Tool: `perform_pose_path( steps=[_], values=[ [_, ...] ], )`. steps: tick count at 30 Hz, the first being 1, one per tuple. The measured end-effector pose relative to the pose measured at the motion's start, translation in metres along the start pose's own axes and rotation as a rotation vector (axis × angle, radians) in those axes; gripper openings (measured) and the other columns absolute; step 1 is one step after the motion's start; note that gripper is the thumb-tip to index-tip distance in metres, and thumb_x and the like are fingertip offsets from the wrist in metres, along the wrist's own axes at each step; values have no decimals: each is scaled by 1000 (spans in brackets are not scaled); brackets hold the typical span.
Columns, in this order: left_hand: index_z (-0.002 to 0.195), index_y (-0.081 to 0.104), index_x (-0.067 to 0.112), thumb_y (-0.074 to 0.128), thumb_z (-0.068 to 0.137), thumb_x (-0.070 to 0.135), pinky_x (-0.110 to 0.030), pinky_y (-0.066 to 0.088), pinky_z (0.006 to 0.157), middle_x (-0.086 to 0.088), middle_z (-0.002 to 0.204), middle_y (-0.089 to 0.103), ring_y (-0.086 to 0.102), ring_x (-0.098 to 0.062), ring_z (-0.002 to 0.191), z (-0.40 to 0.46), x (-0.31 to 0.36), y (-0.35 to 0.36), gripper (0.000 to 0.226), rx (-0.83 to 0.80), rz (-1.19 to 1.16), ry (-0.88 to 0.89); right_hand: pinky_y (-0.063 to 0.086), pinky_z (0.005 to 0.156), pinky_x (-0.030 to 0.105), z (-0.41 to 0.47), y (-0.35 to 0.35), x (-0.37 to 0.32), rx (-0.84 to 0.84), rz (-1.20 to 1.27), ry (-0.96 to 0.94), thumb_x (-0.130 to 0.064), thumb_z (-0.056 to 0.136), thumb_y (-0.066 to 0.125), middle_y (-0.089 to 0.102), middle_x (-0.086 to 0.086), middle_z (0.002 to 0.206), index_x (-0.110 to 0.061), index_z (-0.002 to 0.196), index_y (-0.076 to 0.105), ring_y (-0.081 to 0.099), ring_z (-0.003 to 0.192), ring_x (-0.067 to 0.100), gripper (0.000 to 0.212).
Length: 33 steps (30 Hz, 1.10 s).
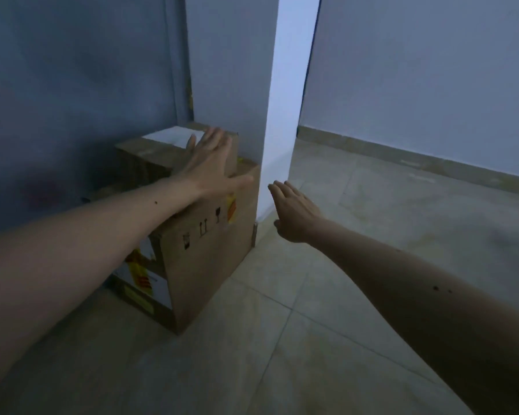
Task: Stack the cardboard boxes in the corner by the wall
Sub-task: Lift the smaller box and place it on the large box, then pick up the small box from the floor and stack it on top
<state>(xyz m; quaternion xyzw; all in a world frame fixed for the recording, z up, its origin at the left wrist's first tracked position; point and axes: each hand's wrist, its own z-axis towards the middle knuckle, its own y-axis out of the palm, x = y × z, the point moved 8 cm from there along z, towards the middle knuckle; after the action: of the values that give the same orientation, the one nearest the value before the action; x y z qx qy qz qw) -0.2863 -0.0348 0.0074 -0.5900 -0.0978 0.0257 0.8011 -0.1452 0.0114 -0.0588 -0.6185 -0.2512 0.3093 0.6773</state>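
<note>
A large cardboard box (204,265) with handling symbols and yellow-red tape stands on the tiled floor in the corner by the wall. A smaller cardboard box (150,157) with a white sheet on its top sits on it, close to the wall. My left hand (210,163) lies flat with spread fingers against the smaller box's near side and top edge. My right hand (294,211) hovers open in the air to the right of the large box, palm down, touching nothing.
A grey-blue wall (72,100) runs behind the boxes. A white pillar edge (288,100) stands just right of them. Beige floor tiles (342,295) stretch to the right, up to a far wall with a tan skirting (417,163).
</note>
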Motion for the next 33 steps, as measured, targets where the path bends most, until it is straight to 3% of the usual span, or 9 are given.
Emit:
perform_pose_path(
  steps=[4,10,15,19,23,25,27,29,33],
  values=[
    [155,5,11,46,83,69,-44,-11,117,-9,164,-9,-12,-24,150,-29,105,46,101,-51,81,313,24,120,43,-89,31,49,-136,-21,77,-20,88,64,26,16,159,-4,150,18,22,147,33,78],
    [152,-13,10,56,74,74,-40,-8,118,-8,163,-15,-14,-20,149,-107,233,150,122,-470,166,630,34,113,46,-245,101,124,-391,-17,293,-44,88,62,36,17,152,-4,146,26,36,139,34,78],
    [152,-14,12,66,72,66,-42,-4,119,-7,163,-13,-11,-22,150,-187,327,232,126,-754,185,848,40,108,48,-382,146,167,-523,92,575,-66,77,61,36,13,150,-9,148,24,39,135,32,98],
    [152,-13,11,79,68,53,-43,-6,119,-8,163,-15,-13,-25,149,-244,392,272,131,-793,253,1055,30,111,56,-468,179,181,-609,179,801,-83,52,64,17,12,158,-19,152,9,18,145,38,131],
    [152,-14,10,87,62,37,-44,-6,120,-10,161,-20,-15,-27,148,-278,429,292,138,-772,331,1205,10,117,60,-511,200,162,-734,231,841,-76,58,71,-8,17,163,-19,152,-13,-6,150,43,138],
    [152,-14,10,82,70,24,-46,-1,121,-9,160,-23,-15,-27,148,-294,444,298,126,-762,379,1285,5,116,66,-531,209,157,-766,304,938,-77,50,74,-17,17,162,-21,150,-23,-15,148,43,150],
    [153,-12,11,75,76,18,-46,0,121,-11,160,-22,-14,-28,149,-305,455,301,116,-764,400,1332,5,115,69,-543,219,153,-747,372,988,-76,46,76,-15,15,163,-25,148,-28,-14,148,44,154],
    [153,-9,12,74,78,20,-45,0,121,-13,162,-15,-11,-29,149,-309,460,303,113,-769,400,1353,14,115,67,-547,221,152,-711,352,1003,-76,44,78,-3,13,162,-28,148,-27,-1,148,44,155],
    [153,-6,12,88,59,38,-46,0,120,-17,162,-1,-2,-35,148,-303,457,310,136,-725,406,1369,32,113,55,-537,218,158,-637,312,951,-66,49,82,13,11,154,-28,150,-16,16,143,36,145]
  ],
)
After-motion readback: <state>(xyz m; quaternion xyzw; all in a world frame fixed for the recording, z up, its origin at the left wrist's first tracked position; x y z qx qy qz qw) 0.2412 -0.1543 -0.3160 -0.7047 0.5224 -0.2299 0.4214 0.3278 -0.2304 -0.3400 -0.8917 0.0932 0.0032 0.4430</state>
